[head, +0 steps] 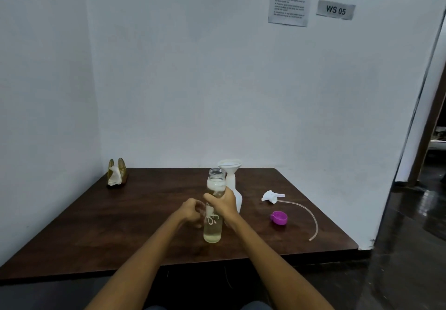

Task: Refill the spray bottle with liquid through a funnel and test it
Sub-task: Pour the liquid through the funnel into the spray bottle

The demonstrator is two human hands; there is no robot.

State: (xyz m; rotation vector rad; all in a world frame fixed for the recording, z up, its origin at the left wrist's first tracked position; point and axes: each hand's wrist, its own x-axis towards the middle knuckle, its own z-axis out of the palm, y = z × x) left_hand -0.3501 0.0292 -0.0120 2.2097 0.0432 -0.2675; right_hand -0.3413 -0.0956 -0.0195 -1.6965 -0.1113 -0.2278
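Spray bottle (235,189), funnel (229,164) seated, is stood on the counter (144,213) behind an uncapped water bottle (214,210) grasped by the right grip (223,204), left grip (191,213) loosely curled alongside; tilting over the funnel is judged next.

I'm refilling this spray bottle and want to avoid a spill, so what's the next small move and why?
Probably lift the clear bottle and tip it over the funnel. Its mouth is already open, the purple cap lies on the table, and the funnel sits in the white spray bottle just behind. The right hand already grips the clear bottle; the left hand rests beside it.
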